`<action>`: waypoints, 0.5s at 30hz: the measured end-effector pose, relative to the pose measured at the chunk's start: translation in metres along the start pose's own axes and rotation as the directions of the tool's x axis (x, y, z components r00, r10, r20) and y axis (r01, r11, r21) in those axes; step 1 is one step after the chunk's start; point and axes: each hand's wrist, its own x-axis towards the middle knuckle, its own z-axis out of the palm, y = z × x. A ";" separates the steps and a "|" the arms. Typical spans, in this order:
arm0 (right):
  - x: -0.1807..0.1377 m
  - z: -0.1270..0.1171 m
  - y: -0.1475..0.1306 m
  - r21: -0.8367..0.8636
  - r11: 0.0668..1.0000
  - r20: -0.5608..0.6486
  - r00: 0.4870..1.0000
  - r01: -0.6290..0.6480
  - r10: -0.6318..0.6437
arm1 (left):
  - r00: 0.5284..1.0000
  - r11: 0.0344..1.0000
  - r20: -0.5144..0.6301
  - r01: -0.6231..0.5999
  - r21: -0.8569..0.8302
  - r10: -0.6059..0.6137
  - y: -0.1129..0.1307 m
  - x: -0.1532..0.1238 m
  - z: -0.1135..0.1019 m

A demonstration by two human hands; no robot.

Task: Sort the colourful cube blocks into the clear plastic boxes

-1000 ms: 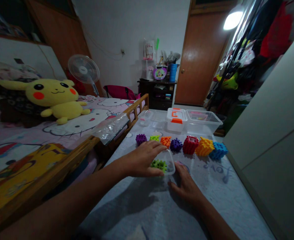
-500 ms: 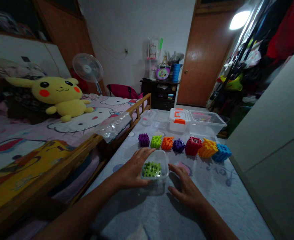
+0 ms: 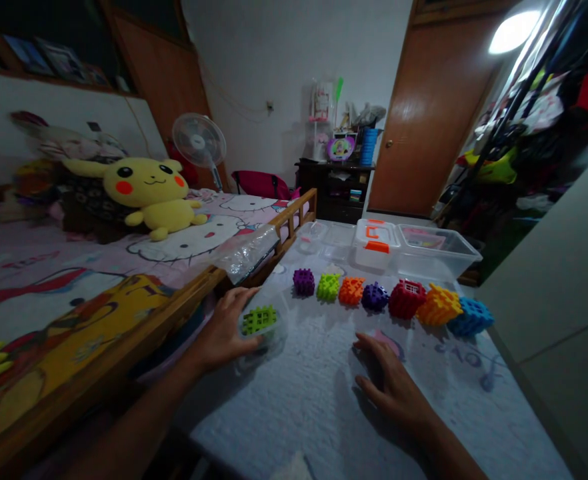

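Tub (image 3: 281,327) in the left hand (image 3: 227,333) has shifted toward the bed rail (image 3: 184,297): a second ago it was more nearly between the two hands, in front of the row of blocks, and now it is off to the left, short of the row's purple block (image 3: 304,283). The green block (image 3: 259,321) has gone along with it, lying inside behind the clear wall. The left hand grips the tub's side, fingers around the far edge and thumb on the near one; blur hides whether its base touches the cloth (image 3: 319,387). The right hand (image 3: 394,380) stays low over the cloth, fingers loosely curled around nothing, so the gap between the hands has widened. The view has also swung, yet the tub's place against the row shows a real move. The left hand no longer covers the lime block (image 3: 328,287), as it did at first; it stands in full sight between the purple and orange (image 3: 351,291) ones. For the work, this seems to mean that the tub and its block are handled as one load by the left hand alone, leaving the right free.
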 end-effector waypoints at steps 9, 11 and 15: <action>0.000 0.000 0.000 0.001 1.000 0.026 0.999 -0.026 0.026 | 0.973 0.985 -0.168 0.169 0.041 -0.160 -0.019 -0.005 0.018; 0.000 -0.001 -0.001 0.001 0.999 0.033 0.999 -0.036 0.036 | 0.961 0.979 -0.208 0.198 0.056 -0.183 -0.017 -0.005 0.023; 0.001 -0.002 -0.001 -0.011 0.999 0.050 0.997 -0.050 0.051 | 0.940 0.963 -0.269 0.247 0.110 -0.211 -0.007 -0.007 0.033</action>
